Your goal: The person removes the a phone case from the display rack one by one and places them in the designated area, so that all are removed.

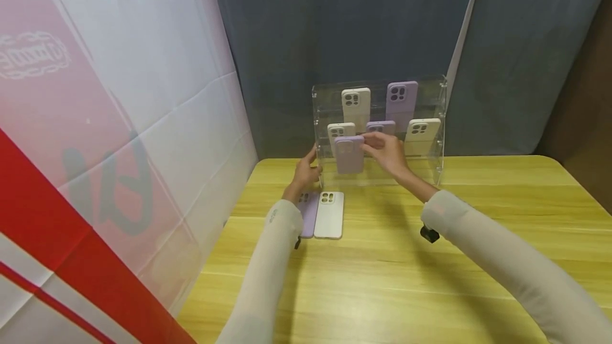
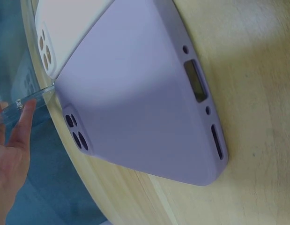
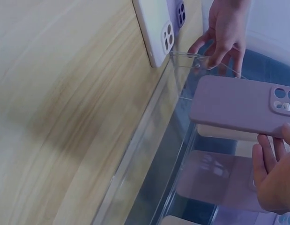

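Note:
My right hand point(image 1: 388, 154) pinches a light purple phone case point(image 1: 350, 158) by its upper right edge. The case stands upright, in front of the lower left part of a clear acrylic display stand point(image 1: 442, 142), and overlaps a white phone case point(image 1: 340, 129) behind it. In the right wrist view, the thumb and fingers of my right hand point(image 3: 276, 173) hold the purple case point(image 3: 234, 101) near its camera cutout. My left hand point(image 1: 305, 174) grips the stand's left side panel, fingers on the panel edge in the left wrist view.
Other cases stand in the rack: a white one point(image 1: 360, 110), a purple one point(image 1: 402, 102), another purple one point(image 1: 384, 126) and a white one point(image 1: 423, 137). On the wooden table point(image 1: 382, 269), a purple case point(image 1: 308, 216) and a white case point(image 1: 329, 219) lie side by side before the stand.

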The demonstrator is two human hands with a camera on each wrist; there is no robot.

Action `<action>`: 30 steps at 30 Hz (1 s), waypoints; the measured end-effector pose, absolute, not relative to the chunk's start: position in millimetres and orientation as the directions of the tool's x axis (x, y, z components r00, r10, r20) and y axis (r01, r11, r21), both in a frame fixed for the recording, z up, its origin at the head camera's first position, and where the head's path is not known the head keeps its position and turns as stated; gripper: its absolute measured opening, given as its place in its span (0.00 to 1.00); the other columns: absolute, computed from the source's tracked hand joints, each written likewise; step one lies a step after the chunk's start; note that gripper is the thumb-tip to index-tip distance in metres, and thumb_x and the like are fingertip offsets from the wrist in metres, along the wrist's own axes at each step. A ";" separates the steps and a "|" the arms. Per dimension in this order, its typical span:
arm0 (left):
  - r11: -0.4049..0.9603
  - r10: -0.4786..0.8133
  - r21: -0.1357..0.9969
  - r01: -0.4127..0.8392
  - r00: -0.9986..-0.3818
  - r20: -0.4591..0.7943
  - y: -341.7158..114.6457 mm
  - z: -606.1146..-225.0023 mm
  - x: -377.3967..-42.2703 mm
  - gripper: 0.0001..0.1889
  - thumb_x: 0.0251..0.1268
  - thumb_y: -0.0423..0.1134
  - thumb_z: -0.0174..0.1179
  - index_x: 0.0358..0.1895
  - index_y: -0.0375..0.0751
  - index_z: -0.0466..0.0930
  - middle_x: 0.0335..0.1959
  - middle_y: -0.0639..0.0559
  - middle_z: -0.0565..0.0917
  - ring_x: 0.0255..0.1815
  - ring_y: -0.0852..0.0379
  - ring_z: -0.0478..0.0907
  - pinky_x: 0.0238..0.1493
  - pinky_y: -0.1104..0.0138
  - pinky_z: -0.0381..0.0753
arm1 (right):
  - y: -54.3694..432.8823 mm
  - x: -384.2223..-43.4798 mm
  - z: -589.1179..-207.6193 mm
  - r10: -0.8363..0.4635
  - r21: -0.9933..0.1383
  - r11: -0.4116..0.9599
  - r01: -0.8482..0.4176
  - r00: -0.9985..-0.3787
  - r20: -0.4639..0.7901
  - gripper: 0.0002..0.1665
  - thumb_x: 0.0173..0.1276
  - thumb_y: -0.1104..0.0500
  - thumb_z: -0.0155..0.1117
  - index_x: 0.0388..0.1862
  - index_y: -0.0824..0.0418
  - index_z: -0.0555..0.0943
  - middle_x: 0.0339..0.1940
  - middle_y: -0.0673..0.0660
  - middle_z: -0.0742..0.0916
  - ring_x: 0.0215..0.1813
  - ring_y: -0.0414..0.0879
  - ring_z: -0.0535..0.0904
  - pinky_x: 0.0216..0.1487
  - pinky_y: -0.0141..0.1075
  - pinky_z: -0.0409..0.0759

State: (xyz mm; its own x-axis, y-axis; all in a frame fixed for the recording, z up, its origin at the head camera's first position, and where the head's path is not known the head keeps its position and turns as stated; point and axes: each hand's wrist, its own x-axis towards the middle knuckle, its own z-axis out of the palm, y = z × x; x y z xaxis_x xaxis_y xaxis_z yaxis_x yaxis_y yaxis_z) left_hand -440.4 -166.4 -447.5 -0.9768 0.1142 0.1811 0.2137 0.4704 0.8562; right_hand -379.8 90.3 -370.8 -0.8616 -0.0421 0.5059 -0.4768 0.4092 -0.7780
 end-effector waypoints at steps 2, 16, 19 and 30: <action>0.462 0.113 0.859 0.221 -0.975 0.189 -166.3 -447.4 -439.9 0.46 0.71 0.22 0.55 0.84 0.65 0.52 0.81 0.46 0.65 0.61 0.38 0.83 0.34 0.68 0.87 | 91.8 -378.9 -372.7 -0.043 -0.781 0.408 -0.472 -0.865 0.500 0.18 0.69 0.64 0.73 0.56 0.69 0.86 0.52 0.66 0.89 0.53 0.60 0.89 0.53 0.46 0.88; 0.478 0.109 0.852 0.214 -0.977 0.185 -167.6 -446.4 -438.4 0.46 0.71 0.23 0.56 0.84 0.67 0.51 0.81 0.47 0.64 0.61 0.38 0.83 0.42 0.61 0.90 | 98.2 -371.3 -403.5 -0.055 -0.781 0.440 -0.443 -0.881 0.469 0.19 0.68 0.63 0.74 0.56 0.68 0.86 0.50 0.65 0.90 0.48 0.61 0.90 0.48 0.46 0.90; 0.479 0.109 0.851 0.214 -0.977 0.184 -167.5 -446.6 -438.2 0.47 0.70 0.22 0.56 0.84 0.67 0.51 0.81 0.47 0.64 0.61 0.38 0.83 0.43 0.61 0.90 | 99.2 -370.1 -409.8 -0.058 -0.779 0.447 -0.439 -0.884 0.465 0.19 0.67 0.63 0.75 0.56 0.68 0.86 0.49 0.65 0.90 0.48 0.61 0.90 0.45 0.44 0.91; 0.473 0.108 0.859 0.194 -0.981 0.162 -166.5 -445.8 -440.5 0.44 0.73 0.23 0.55 0.84 0.64 0.53 0.81 0.46 0.64 0.65 0.37 0.79 0.47 0.58 0.90 | 104.5 -364.7 -426.1 -0.074 -0.784 0.476 -0.399 -0.906 0.417 0.22 0.70 0.60 0.73 0.60 0.67 0.85 0.48 0.66 0.91 0.48 0.61 0.90 0.44 0.49 0.91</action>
State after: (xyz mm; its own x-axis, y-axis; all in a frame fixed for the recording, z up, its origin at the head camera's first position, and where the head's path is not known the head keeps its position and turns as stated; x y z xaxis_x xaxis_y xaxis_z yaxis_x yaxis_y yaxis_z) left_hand -440.5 -166.5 -445.8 -0.9808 0.1083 0.1622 0.1943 0.4733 0.8592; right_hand -364.7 104.5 -426.1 -0.9061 -0.0741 0.4165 -0.3992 0.4758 -0.7837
